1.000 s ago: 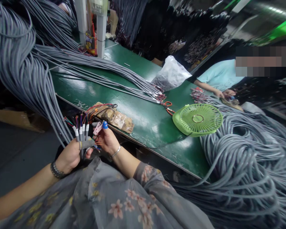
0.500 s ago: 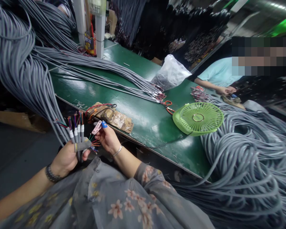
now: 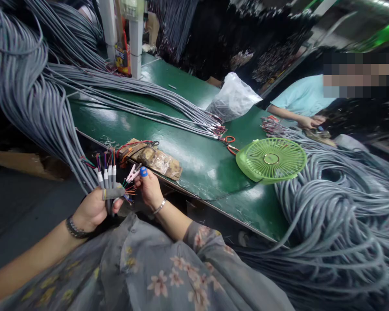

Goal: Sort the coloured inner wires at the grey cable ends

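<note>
reaching out in front of the person is the green tabletop (image 3: pixel 191 155), with its edge near the hands, so a hand could bump it in a careless swing. the big pile of grey cables (image 3: pixel 35 86) hangs down on the left; it might slide and tug if one cable gets caught. the green fan (image 3: pixel 271 160) sits well to the right and could tip if something drags it. the brown block (image 3: pixel 160 160) lies by the edge and might fall if knocked. the left hand (image 3: pixel 95 208) is wrapped around some white-tipped cables (image 3: pixel 109 178), held up just off the tabletop edge; a loose grip could let one slip. the right hand (image 3: pixel 149 188) pinches a pink clip (image 3: pixel 132 173) close to thin coloured wires (image 3: pixel 129 190). i can't tell if they touch. pulling too hard could snap a wire.
</note>
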### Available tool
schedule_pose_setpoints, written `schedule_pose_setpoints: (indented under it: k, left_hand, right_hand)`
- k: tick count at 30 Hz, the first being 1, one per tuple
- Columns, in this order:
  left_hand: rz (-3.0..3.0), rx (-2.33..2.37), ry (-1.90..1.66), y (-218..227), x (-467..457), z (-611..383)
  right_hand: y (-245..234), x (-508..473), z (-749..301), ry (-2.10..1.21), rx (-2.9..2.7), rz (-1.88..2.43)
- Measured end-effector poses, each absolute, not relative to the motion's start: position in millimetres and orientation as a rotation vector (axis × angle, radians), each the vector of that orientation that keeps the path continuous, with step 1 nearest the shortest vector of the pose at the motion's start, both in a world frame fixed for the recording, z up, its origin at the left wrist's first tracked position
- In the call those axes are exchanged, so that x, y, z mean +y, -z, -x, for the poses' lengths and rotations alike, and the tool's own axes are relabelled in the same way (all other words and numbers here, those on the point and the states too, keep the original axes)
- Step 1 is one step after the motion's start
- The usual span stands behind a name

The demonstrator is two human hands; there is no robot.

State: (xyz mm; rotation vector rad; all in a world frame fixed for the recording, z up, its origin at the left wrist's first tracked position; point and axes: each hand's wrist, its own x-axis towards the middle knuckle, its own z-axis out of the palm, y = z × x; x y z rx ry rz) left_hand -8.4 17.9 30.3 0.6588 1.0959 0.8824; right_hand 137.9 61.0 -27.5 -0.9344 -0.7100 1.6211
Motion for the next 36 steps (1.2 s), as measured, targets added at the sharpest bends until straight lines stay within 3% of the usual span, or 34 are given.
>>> schedule_pose_setpoints:
  k: [5,12,22,31,36]
  left_hand:
    - [-0.628,1.08,-0.869,-31.1,20.0,7.7]
    - [-0.627,1.1,-0.85,-29.9,21.5,3.6]
    - [-0.674,1.132,-0.862,-29.7,11.9,5.1]
    - [-0.656,1.154,-0.874,-34.9,10.1,8.5]
    - [-0.623,1.097,-0.883,-36.5,19.0,9.3]
  right_hand:
    - [20.7,65.8,-136.2,-2.01,-0.571,0.83]
    - [20.1,68.5,-131.8,-1.921,-0.494,0.849]
    - [15.2,63.5,-142.2,-2.056,-0.483,0.805]
    - [12.9,57.3,-142.5,-1.862,-0.625,0.891]
    - [21.1,58.7,-143.7,-1.575,-0.752,1.001]
